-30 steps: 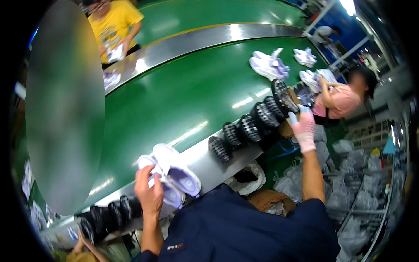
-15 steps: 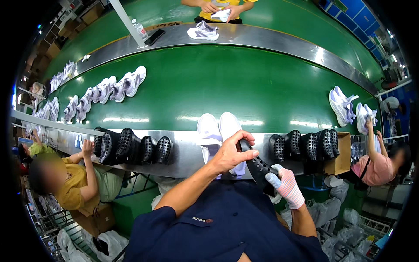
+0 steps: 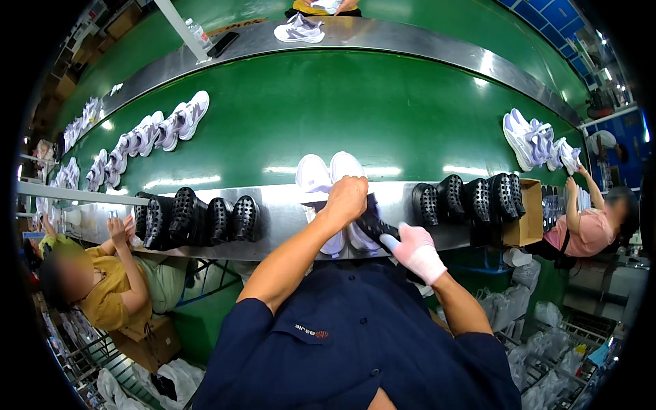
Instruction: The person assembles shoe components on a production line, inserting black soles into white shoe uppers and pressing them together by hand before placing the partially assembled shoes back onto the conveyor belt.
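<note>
A black, hole-patterned shoe last (image 3: 374, 224) is held slanting over the right shoe of a white and lilac sneaker pair (image 3: 315, 173). My bare left hand (image 3: 347, 201) is closed at the last's upper end, knuckles up, fingertips hidden. My right hand (image 3: 415, 251), in a pale striped glove with blue fingertips, grips the lower end. The pair lies toes away from me on the metal ledge and the green belt. From this view I cannot tell whether the last touches the sneaker.
Black lasts stand on the metal ledge (image 3: 283, 236) at left (image 3: 184, 217) and right (image 3: 451, 198), by a cardboard box (image 3: 523, 229). Sneakers line the green belt (image 3: 410, 116) on both sides. Co-workers sit left (image 3: 113, 280) and right (image 3: 581, 219); another stands opposite.
My left hand has gone from an open-thumbed grip to a closed one. The last and both hands have shifted left and forward, closer over the sneaker. The whole view has shifted slightly.
</note>
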`<state>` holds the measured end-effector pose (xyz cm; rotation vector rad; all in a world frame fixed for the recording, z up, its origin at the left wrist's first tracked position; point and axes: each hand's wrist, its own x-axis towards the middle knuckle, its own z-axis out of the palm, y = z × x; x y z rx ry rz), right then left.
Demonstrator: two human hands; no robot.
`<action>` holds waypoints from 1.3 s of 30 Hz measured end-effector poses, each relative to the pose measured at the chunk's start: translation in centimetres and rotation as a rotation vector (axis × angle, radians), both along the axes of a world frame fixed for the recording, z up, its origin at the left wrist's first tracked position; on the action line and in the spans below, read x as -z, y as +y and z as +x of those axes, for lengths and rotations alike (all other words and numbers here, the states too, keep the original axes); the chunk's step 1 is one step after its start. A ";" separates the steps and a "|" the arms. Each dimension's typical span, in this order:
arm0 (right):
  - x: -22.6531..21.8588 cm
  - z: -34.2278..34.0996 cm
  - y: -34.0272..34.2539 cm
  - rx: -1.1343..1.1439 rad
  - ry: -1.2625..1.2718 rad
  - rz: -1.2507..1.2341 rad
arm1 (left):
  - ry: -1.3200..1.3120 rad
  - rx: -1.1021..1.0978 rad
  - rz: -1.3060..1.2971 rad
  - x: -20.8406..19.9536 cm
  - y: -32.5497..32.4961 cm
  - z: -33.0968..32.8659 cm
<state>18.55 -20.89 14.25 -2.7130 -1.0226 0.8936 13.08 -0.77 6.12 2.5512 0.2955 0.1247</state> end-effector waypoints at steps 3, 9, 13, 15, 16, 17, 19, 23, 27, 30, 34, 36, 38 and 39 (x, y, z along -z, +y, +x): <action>2.8 -0.6 3.8 0.070 -0.095 -0.001 | 0.001 0.092 -0.189 0.6 -0.5 1.3; 10.0 0.6 2.7 0.087 -0.177 0.210 | -0.252 -0.095 -0.282 2.3 -1.8 1.1; 10.7 2.1 0.4 0.150 -0.472 0.480 | -0.170 -0.271 -0.300 1.4 -4.3 -2.1; 11.3 3.0 1.3 0.223 -0.227 0.259 | 0.028 -0.341 -0.437 1.7 -5.1 -2.4; 11.1 3.4 2.5 0.252 -0.101 0.151 | 0.033 -0.400 -0.473 2.1 -5.3 -2.3; 10.2 3.9 3.6 0.235 -0.061 -0.004 | 0.036 -0.461 -0.507 2.5 -5.6 -2.1; 11.0 3.3 4.6 0.275 -0.080 0.002 | 0.038 -0.554 -0.450 4.5 -6.0 -1.4; 13.5 2.4 5.3 0.386 -0.134 0.040 | 0.198 -0.506 -0.295 4.2 -5.3 0.3; 13.8 2.4 5.5 0.440 -0.126 0.002 | 0.229 -0.471 -0.257 4.8 -5.2 0.3; 14.1 2.6 5.2 0.419 -0.100 0.009 | 0.094 -0.379 -0.201 2.8 -5.5 -2.5; 14.0 2.5 5.1 0.352 -0.163 -0.018 | 0.112 -0.437 -0.086 -3.1 -4.5 -11.2; 15.0 2.6 4.7 0.313 -0.152 0.119 | 0.174 -0.509 -0.149 -3.0 -3.3 -12.8; 14.5 2.3 5.2 0.303 -0.130 0.195 | 0.078 -0.469 -0.274 1.2 -3.0 -12.5; 13.3 1.8 6.0 0.276 -0.121 0.197 | 0.024 -0.459 -0.210 3.7 -3.6 -12.2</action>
